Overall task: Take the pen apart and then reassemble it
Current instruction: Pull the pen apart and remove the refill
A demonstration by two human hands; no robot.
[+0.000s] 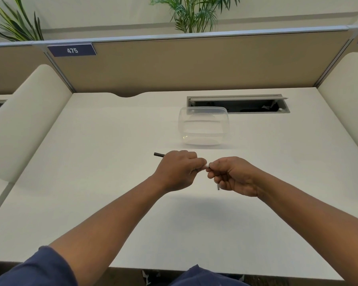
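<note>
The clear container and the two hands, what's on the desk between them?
Nothing: in the head view, bare desk separates the clear container from the left hand and right hand.

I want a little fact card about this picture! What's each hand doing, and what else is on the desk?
left hand: left hand grips the pen, whose dark end sticks out to the left
right hand: right hand pinches the pen's pale end; a small dark piece shows below its fingers
where: both hands held above the white desk
behind hands: clear plastic container standing on the desk
further back: open cable slot in the desk
number sign: 475 on the divider
</note>
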